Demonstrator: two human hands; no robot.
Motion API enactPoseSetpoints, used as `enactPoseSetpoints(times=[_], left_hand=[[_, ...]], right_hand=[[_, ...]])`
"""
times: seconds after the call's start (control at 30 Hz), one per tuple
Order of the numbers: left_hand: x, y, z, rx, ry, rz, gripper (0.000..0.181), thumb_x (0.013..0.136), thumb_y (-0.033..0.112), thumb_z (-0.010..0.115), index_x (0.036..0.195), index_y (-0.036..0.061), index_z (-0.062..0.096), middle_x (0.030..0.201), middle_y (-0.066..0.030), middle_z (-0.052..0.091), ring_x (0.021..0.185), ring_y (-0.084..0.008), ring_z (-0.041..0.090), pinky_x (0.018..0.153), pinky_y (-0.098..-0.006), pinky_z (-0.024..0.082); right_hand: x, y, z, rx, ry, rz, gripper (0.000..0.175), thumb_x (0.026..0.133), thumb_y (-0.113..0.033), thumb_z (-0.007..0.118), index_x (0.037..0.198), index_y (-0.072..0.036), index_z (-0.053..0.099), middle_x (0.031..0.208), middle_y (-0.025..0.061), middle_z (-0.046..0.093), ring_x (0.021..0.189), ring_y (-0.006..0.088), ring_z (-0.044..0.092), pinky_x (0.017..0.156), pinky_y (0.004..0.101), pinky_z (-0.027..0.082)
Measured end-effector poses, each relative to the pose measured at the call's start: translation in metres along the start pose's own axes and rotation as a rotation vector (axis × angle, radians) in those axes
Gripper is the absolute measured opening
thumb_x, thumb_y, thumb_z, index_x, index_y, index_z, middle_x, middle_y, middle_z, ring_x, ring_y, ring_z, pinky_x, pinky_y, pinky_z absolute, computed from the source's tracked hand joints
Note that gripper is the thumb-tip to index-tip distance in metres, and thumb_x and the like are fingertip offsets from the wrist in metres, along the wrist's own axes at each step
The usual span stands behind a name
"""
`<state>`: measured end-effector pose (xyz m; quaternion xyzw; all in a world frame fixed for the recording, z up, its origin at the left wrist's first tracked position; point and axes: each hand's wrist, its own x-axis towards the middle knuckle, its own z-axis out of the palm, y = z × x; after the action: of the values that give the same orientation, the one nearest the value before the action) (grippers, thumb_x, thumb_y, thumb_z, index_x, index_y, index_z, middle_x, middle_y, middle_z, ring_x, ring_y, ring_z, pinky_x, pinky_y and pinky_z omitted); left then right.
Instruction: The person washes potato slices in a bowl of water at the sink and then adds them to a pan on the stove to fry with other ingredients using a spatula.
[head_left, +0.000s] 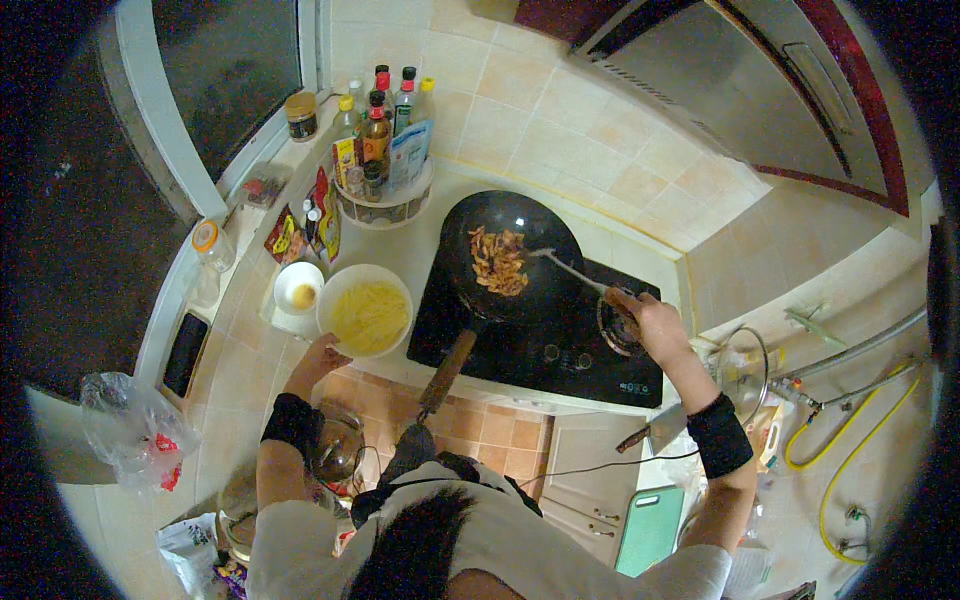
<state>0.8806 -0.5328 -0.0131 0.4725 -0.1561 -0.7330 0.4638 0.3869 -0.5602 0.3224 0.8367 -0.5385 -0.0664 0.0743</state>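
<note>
My right hand (654, 324) is closed around the wooden end of a metal spatula (574, 270), whose head rests inside a black wok (457, 259). Browned pieces of food (498, 261) lie in a heap in the wok, left of the spatula. The wok stands on a black glass gas stove (525, 352), its wooden handle (450, 371) pointing towards my body. At the left, the fingers of my left hand (324, 360) touch the near rim of a white bowl (327, 289) of pale yellow strips in liquid; whether they grip it is unclear.
A small white bowl (283, 279) with something yellowish-brown stands left of the large bowl. Behind are seasoning packets (324, 217) and a round rack (386, 214) of bottles. A cleaver (660, 431) and a green cutting board (649, 529) are at the right. A range hood (720, 90) hangs above.
</note>
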Motion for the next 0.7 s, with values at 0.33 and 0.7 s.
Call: enactPoseSetpoints(times=[0.33,0.7], left_hand=[[-0.011,0.004,0.021,0.017,-0.021,0.057,0.042,0.072,0.022,0.053,0.104,0.0012,0.038,0.092,-0.0158,0.049,0.076,-0.0251,0.055,0.069,-0.0346,0.048],[-0.010,0.000,0.041,0.026,-0.121,0.179,0.041,0.071,0.022,0.053,0.103,0.0006,0.040,0.097,-0.0195,0.049,0.072,-0.0319,0.056,0.066,-0.0367,0.050]], right_hand=[[0.030,-0.011,0.052,0.032,0.041,0.079,0.042,0.073,-0.011,0.050,0.113,-0.022,0.042,0.071,0.0138,0.051,0.063,0.0297,0.053,0.056,0.0371,0.045],[-0.035,0.024,0.093,-0.118,0.105,0.083,0.043,0.071,-0.018,0.053,0.113,-0.024,0.043,0.073,0.0113,0.053,0.058,0.0284,0.054,0.051,0.0350,0.045]])
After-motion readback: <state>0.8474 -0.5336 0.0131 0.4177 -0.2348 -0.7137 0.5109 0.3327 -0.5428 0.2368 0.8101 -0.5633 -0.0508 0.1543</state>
